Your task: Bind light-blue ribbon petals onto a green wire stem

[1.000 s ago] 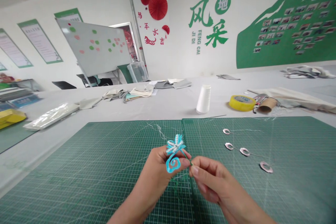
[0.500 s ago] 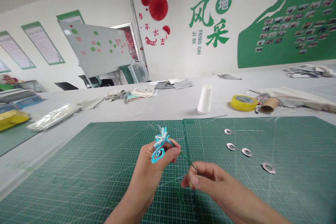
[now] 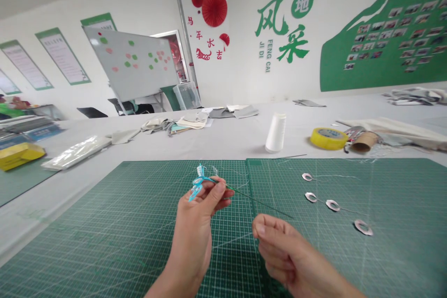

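My left hand (image 3: 200,223) pinches a flower with bright blue looped petals (image 3: 198,181) and small white beads, just below its head. The flower leans left over the back of the fingers. From the pinch a thin green wire stem (image 3: 260,201) runs out to the right and slightly down, its far end loose. My right hand (image 3: 282,247) is closed below that stem, thumb pressed to the forefinger, apart from the wire. Whatever sits between those fingertips, if anything, is hidden. Both hands are above the green cutting mats (image 3: 139,242).
Several pale ring-shaped pieces (image 3: 333,205) with thin wires lie on the right mat. Behind stand a white thread cone (image 3: 275,133), a yellow tape roll (image 3: 328,138) and a cardboard tube (image 3: 364,141). Fabric pieces (image 3: 190,121) and a clear plastic packet (image 3: 77,152) lie farther back and left.
My right hand has come off the green stem and moved slightly down. My left hand has turned the flower leftward, so the stem now points more sideways. The view has shifted slightly.
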Motion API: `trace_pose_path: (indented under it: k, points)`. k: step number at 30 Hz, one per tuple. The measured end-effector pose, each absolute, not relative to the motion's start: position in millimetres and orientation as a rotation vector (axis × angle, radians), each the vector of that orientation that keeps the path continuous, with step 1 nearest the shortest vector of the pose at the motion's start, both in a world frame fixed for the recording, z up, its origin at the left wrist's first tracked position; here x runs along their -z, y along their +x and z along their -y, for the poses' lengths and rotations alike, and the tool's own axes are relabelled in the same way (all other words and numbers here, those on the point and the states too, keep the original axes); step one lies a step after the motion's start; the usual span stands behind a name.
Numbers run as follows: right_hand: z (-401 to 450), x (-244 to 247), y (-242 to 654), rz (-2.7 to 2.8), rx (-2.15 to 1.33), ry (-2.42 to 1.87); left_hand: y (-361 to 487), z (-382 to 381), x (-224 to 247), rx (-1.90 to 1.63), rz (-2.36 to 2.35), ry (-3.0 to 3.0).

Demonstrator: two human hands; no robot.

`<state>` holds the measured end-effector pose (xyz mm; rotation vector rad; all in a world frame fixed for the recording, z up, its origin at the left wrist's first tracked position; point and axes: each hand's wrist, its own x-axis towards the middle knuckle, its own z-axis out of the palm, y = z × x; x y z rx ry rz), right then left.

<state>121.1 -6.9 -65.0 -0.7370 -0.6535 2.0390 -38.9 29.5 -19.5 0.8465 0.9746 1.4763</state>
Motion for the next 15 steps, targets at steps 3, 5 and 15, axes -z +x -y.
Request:
trace_pose_path:
  k: [3,5,15]
  points:
    - [8,66,117,0.748,-2.019,-0.801,-38,-27,16,-1.457,-0.926,0.834]
    - [7,65,116,0.844,-1.959,-0.858,-39,-27,12,-1.384,-0.879,0.823]
    - [-9,57,149,1.369,-1.187,-1.261,-61,-27,-6,-0.874,-0.896,1.107]
